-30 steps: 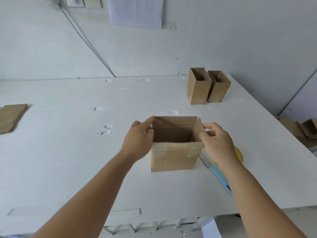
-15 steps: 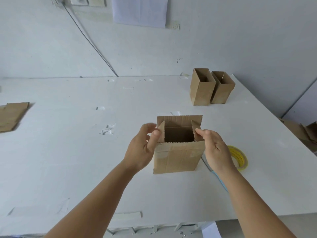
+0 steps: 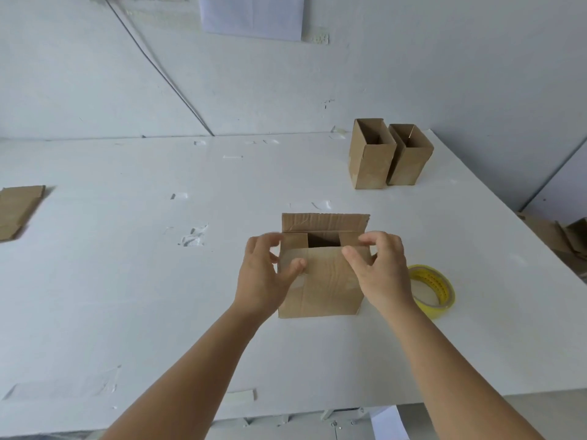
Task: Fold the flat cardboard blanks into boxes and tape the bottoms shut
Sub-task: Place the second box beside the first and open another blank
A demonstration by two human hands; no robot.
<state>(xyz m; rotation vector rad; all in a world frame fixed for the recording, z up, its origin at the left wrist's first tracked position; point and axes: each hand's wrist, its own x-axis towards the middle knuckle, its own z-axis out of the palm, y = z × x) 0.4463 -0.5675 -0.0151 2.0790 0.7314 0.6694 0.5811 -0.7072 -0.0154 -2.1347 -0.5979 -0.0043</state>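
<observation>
A brown corrugated cardboard box [image 3: 324,281] is standing upright near the middle of the white table [image 3: 127,281], toward the person's side, with both hands working at its top. Its two short side flaps are lying folded inward over the opening, leaving a dark gap between them, while the far long flap is standing up behind them with a creased, slightly wavy edge. The near long flap is hanging down over the front wall, and a patch of pale tape is showing on the front near the left corner. The left hand [image 3: 263,281] is gripping the box's upper left corner, thumb lying across the front face and fingers curling over the top edge. The right hand [image 3: 381,274] is pinching at the upper right corner, thumb on the front and curled fingers reaching over the folded flap. A roll of yellow tape [image 3: 433,290] is lying flat just beside the box on the right. Two open-topped finished boxes [image 3: 389,157] are standing side by side, touching, at the far right of the table, and a flat cardboard blank [image 3: 19,211] is lying at the far left edge.
</observation>
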